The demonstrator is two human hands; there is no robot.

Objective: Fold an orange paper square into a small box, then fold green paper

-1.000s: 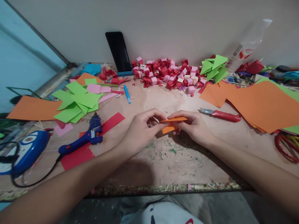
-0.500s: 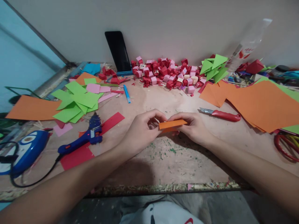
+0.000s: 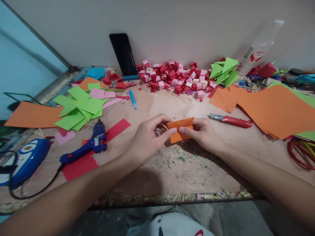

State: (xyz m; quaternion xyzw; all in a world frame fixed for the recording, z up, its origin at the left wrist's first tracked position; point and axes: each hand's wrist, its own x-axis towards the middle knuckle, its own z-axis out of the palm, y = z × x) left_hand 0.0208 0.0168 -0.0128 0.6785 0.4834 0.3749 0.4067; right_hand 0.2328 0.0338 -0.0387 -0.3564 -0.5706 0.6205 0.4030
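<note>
A small folded piece of orange paper (image 3: 182,136) is held up over the middle of the wooden table (image 3: 137,183). My left hand (image 3: 155,132) pinches its left side, thumb pressed on the front face. From the other side my right hand (image 3: 203,132) grips it too, its thumb close to the left one. The upper part of the paper shows a folded flap with a crease. Most fingers of both hands are hidden behind the paper. To the right of my right hand lies a utility knife (image 3: 231,120) with a red handle.
At left are a blue glue gun (image 3: 83,149), red paper (image 3: 80,166) and green paper strips (image 3: 78,106). A phone (image 3: 123,55) leans on the wall beside piled red and pink paper cubes (image 3: 174,77). Orange sheets (image 3: 278,111), scissors (image 3: 299,154) and a plastic bottle (image 3: 259,49) are at right.
The orange paper has tilted, so its broad front face now shows instead of a narrow edge. Both thumbs have come round onto that face.
</note>
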